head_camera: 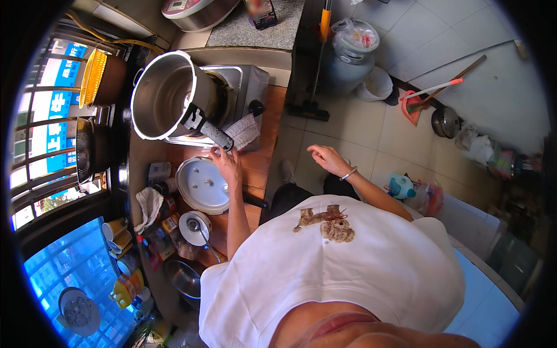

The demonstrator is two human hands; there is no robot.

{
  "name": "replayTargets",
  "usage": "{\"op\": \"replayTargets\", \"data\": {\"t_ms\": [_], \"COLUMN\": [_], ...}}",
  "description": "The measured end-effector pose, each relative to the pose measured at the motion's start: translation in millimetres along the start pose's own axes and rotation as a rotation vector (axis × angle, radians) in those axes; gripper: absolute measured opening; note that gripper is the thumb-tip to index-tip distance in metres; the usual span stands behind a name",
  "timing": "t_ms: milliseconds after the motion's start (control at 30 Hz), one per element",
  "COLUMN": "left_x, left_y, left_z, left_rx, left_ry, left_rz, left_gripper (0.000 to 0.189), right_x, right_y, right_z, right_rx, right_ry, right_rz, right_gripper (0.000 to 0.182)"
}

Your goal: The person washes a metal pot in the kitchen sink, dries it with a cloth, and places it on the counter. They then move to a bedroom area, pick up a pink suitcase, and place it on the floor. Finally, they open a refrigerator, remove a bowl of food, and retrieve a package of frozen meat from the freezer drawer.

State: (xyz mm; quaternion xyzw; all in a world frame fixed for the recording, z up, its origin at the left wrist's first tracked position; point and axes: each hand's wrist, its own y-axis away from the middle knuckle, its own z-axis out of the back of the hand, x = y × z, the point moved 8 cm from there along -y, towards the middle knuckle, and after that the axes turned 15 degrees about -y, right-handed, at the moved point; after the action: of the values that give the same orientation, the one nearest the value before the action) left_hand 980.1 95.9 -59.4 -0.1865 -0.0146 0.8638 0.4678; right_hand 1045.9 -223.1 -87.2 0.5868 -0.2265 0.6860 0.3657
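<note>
The metal pressure cooker pot (163,98) stands lidless over a gas stove (252,80), its worn black handle (216,134) pointing towards me. My left hand (227,164) has its fingertips at the handle's end, beside a patterned cloth (244,132) lying at the stove's edge; whether they grip is unclear. Below that hand, partly hidden by my wrist, the pressure cooker lid (202,185) lies on the brown counter. My right hand (330,160), with a bracelet on the wrist, hangs empty over the floor, fingers loosely bent.
A bowl with a spoon (195,228), bottles and a metal basin (182,278) line the counter. A rice cooker (200,13) stands beyond the stove. On the floor are a gas cylinder (350,69), a bin (375,86), a broom head (309,112) and a red dustpan (410,108).
</note>
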Motion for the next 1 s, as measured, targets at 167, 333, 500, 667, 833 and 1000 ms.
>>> {"op": "replayTargets", "data": {"t_ms": [167, 333, 500, 667, 833, 1000], "left_x": [-48.0, -159.0, -294.9, -333.9, -378.9, -431.2], "left_y": [15.1, 66.2, 150.3, 181.7, 181.7, 200.8], "left_z": [37.1, 0.5, -78.1, -129.3, -177.0, -243.7], "left_rx": [-0.191, 0.191, 0.682, 0.86, 1.004, 1.115], "left_ry": [-0.161, 0.243, 0.152, 0.13, 0.034, 0.044], "left_rz": [-0.036, -0.257, -0.752, -0.889, -0.932, -1.115], "left_gripper": [0.039, 0.04, 0.032, 0.034, 0.03, 0.027], "right_x": [-29.9, -74.9, -124.7, -155.5, -212.4, -234.4], "right_y": [70.4, 138.3, 227.5, 326.5, 390.2, 432.1], "right_z": [77.8, 177.4, 273.4, 307.2, 289.0, 265.0], "right_rx": [-0.12, -0.287, -0.41, -0.574, -0.602, -0.656], "right_ry": [0.048, -0.261, 0.134, 0.041, 0.064, -0.048], "right_rz": [0.017, -0.215, -0.22, -0.378, -0.56, -0.668], "right_gripper": [0.033, 0.045, 0.036, 0.03, 0.03, 0.03]}}
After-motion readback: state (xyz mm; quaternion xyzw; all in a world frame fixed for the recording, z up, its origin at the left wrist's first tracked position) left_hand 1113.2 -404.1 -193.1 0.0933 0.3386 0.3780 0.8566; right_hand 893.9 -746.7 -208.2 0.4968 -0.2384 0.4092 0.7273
